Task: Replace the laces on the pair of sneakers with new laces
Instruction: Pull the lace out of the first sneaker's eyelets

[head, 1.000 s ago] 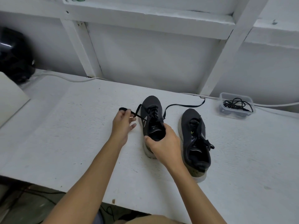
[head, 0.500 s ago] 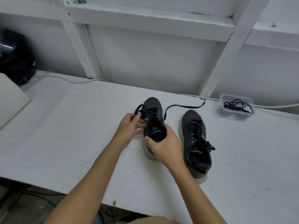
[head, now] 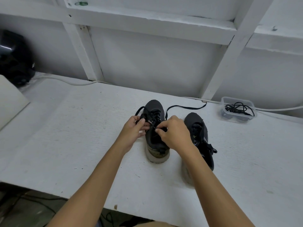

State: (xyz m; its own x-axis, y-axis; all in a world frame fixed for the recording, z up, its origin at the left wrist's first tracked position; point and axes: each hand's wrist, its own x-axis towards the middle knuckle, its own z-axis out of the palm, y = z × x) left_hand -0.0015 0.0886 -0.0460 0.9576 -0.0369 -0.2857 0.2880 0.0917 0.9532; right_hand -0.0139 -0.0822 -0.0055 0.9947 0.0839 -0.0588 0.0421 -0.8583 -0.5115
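Where the white table [head: 65, 145] meets the wall: 2 dark sneakers, toes away.
Left hand [head: 133, 131]: fingers curled, pinching the black lace [head: 141, 116] beside the left sneaker [head: 155, 112].
Right hand [head: 174, 133]: thumb and forefinger pinching lace over that sneaker's tongue.
Right sneaker [head: 195, 122]: alongside, laced.
Clear tub [head: 237, 110]: far right, holding 1 tangle of black laces.

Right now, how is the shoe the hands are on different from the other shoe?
The left shoe is being worked on: the left hand and right hand both pinch its lace, and one loose lace end trails across the table. The right shoe is untouched, with its lace tied. The left shoe sits farther back. Both are dark sneakers, toes pointing away.
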